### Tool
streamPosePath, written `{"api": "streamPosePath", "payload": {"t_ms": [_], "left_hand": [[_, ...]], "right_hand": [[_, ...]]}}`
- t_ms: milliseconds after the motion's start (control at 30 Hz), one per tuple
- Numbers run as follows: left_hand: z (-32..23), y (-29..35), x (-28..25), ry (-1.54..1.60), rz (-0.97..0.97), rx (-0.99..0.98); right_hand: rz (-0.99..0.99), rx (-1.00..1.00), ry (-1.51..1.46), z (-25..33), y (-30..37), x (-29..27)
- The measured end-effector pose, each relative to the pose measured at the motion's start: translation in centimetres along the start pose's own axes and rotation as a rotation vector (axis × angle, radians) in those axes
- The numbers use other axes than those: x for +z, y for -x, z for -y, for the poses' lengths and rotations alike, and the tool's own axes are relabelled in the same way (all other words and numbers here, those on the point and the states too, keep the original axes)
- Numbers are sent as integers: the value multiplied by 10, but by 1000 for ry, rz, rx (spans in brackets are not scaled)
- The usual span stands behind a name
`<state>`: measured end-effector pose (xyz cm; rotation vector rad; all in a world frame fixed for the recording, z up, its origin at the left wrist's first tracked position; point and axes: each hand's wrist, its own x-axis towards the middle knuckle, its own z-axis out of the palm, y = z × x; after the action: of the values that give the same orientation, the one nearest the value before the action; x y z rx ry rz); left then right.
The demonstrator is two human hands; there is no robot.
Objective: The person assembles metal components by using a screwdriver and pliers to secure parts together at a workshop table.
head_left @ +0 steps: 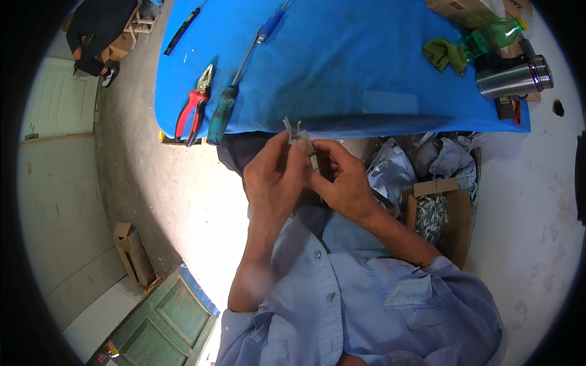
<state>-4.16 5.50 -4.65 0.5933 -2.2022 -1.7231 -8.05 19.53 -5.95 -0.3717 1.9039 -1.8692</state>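
Just off the near edge of the blue-covered table (342, 73), both hands meet at a small pale translucent plastic piece (302, 135). A thin strip and a tiny brass-coloured tip stick up from it; its exact kind is too small to make out. My left hand (273, 171) pinches it between thumb and fingers. From the other side my right hand (343, 182) is closed around its lower part, where a white bit shows between the hands. On the table to the left lie red-and-black pliers (194, 110) and a green-handled screwdriver (223, 113).
A blue-handled screwdriver (270, 25) and a black pen-like tool (182, 32) lie farther back. At right are a green bottle (497, 38), a steel flask (510, 79) and a green cloth (444, 55). Below stands an open carton (455, 216) of metallic pieces. A person (97, 30) sits far left.
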Motion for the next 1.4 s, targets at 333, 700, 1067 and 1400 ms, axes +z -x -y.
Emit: {"api": "streamPosePath", "payload": {"t_ms": [333, 700, 1067, 1400], "left_hand": [[-5, 0, -3, -163, 40, 123], [10, 0, -17, 82, 120, -53], [5, -2, -22, 153, 100, -225], [11, -3, -31, 322, 96, -287]], "right_hand": [[20, 78, -71, -4, 1, 0], [149, 379, -403, 7, -4, -26], [217, 368, -543, -2, -4, -37], [197, 327, -519, -9, 0, -39]]}}
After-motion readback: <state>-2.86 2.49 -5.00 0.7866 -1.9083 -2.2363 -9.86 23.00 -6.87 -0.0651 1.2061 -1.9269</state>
